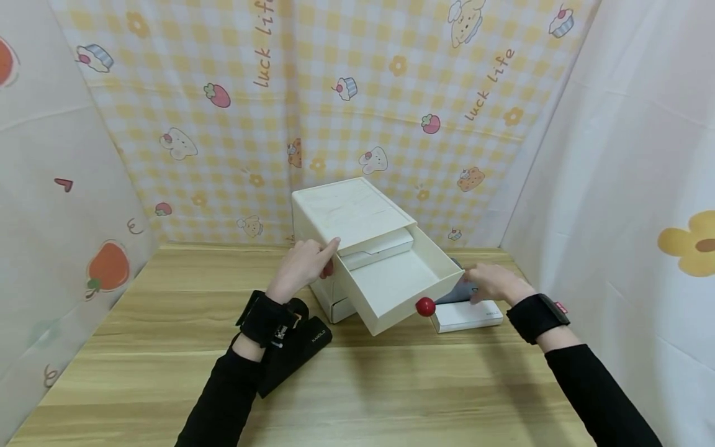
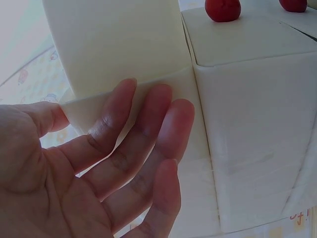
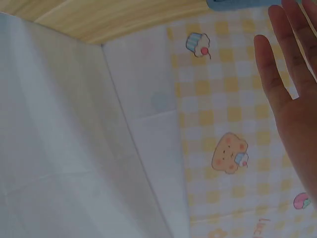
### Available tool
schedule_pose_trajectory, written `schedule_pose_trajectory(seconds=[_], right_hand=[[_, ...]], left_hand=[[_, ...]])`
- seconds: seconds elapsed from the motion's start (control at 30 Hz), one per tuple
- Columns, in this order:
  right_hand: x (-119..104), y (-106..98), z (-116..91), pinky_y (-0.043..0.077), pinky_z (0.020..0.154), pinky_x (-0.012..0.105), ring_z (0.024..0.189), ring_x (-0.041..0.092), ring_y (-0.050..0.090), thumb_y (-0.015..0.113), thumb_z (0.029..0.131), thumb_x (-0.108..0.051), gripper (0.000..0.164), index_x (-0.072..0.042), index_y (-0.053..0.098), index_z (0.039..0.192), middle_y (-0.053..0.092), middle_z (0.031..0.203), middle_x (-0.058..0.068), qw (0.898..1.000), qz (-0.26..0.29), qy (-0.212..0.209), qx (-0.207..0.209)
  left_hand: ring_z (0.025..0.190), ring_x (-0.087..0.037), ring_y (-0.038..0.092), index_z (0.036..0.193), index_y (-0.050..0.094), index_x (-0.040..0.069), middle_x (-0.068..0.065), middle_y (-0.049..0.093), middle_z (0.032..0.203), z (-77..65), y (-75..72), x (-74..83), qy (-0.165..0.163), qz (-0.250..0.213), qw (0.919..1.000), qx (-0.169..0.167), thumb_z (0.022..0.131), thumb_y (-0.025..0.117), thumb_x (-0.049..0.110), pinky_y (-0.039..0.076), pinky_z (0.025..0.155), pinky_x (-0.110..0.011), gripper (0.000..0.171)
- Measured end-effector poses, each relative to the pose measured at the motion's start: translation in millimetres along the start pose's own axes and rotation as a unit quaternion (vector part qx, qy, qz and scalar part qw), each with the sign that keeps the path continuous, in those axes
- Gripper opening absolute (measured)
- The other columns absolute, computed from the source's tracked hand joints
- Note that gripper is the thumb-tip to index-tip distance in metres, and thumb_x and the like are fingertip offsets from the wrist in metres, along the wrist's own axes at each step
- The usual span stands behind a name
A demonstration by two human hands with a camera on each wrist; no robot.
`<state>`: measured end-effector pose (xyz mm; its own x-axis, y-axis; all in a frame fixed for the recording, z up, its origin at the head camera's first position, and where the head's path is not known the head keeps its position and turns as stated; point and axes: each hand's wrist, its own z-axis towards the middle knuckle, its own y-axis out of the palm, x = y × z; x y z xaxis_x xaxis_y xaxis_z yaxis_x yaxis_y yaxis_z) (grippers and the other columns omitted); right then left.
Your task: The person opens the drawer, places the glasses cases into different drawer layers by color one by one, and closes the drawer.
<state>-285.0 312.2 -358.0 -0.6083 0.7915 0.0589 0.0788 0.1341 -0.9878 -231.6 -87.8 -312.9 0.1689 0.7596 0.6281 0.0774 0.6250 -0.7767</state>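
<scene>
A cream drawer cabinet [image 1: 352, 208] stands on the table, its top drawer [image 1: 396, 279] pulled out, with a red round knob [image 1: 426, 306] on the front. At the back of that drawer lies a white box [image 1: 380, 248]. My left hand [image 1: 301, 264] rests on the cabinet's left front edge; in the left wrist view its fingers [image 2: 116, 111] lie along the side wall, the thumb at the edge. To the drawer's right, my right hand [image 1: 494, 282] reaches over a white lettered box [image 1: 468, 315] and a grey-blue item [image 1: 458, 292]. Its fingers [image 3: 287, 44] are extended.
A black lettered box [image 1: 296, 354] lies on the wooden table [image 1: 184, 347], below the left wrist. A dark rounded object [image 1: 298, 307] sits beside it, partly hidden. Patterned cloth [image 1: 346, 124] hangs behind, and white cloth [image 1: 620, 186] hangs at the right.
</scene>
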Motion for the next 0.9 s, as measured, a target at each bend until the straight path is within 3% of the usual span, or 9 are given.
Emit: schedule_pose_trajectory(seconds=[0.33,0.47,0.6,0.9], right_hand=[[-6,40,1,0.053,0.078,0.046,0.099,0.033,0.063,0.088,0.060,-0.030,0.052,-0.011,0.067,0.104,0.063,0.118,0.011,0.998,-0.022,0.031,-0.056],[-9,50,0,0.052,0.079,0.049,0.103,0.034,0.060,0.089,0.055,-0.030,0.053,-0.010,0.067,0.098,0.061,0.120,0.013,0.997,-0.072,0.012,-0.023],[-12,59,-3,0.052,0.080,0.048,0.100,0.031,0.059,0.091,0.049,-0.027,0.055,-0.008,0.066,0.094,0.064,0.109,0.011,0.993,-0.118,-0.012,0.025],[-15,70,-9,0.052,0.071,0.044,0.082,0.027,0.063,0.090,0.048,-0.022,0.050,-0.007,0.063,0.088,0.066,0.086,0.008,0.986,-0.136,-0.027,0.087]], left_hand=[[0.044,-0.012,0.040,0.069,0.070,0.006,-0.015,0.067,0.067,1.0,0.5,0.5,-0.003,0.007,1.0000,0.004,0.101,0.029,0.050,0.030,0.047,-0.025,0.068],[0.043,-0.012,0.039,0.067,0.070,0.006,-0.012,0.065,0.063,1.3,-0.2,1.2,-0.004,0.005,1.0000,0.007,0.101,0.030,0.050,0.030,0.047,-0.024,0.068],[0.044,-0.012,0.040,0.068,0.070,0.006,-0.013,0.066,0.065,1.5,-0.7,1.4,-0.004,0.005,1.0000,0.004,0.101,0.030,0.050,0.030,0.047,-0.025,0.068],[0.044,-0.013,0.041,0.069,0.070,0.007,-0.009,0.066,0.062,1.4,0.2,-1.1,0.005,0.003,1.0000,0.005,0.101,0.031,0.049,0.030,0.047,-0.025,0.067]])
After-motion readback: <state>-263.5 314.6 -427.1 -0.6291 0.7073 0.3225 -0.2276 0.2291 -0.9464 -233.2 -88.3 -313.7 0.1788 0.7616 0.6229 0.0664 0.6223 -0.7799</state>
